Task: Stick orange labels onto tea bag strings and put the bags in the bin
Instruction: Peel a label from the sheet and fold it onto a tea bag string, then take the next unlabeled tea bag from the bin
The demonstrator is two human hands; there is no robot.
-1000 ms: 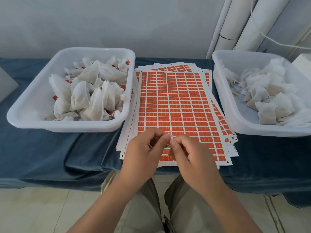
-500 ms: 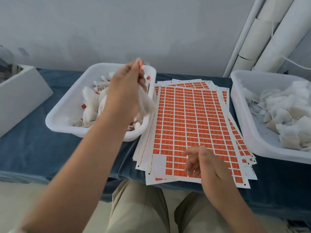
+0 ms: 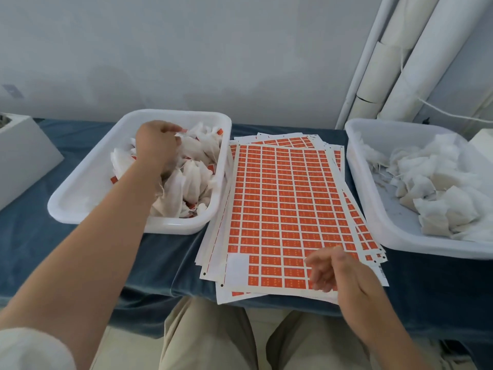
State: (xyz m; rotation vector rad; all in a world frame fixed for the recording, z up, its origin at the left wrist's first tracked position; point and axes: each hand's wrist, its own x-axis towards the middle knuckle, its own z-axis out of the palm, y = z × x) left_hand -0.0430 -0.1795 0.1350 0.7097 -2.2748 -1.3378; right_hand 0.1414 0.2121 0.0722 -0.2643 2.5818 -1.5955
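L hand [image 3: 157, 146] in bin [image 3: 80, 193] at table's left edge, grip unclear. R hand [image 3: 336, 271]: fingers loose, empty, over label sheet [image 3: 280, 198]. Tea bags [image 3: 192, 180] likely light, floppy: pinch by string.

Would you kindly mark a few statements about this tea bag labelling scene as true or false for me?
1. The left hand is over the left bin. True.
2. The right hand reaches into the right bin. False: it is over the near end of the label sheets.
3. The label sheets lie between the two bins. True.
4. The right bin's tea bags show orange labels. False: orange shows only among the left bin's tea bags.
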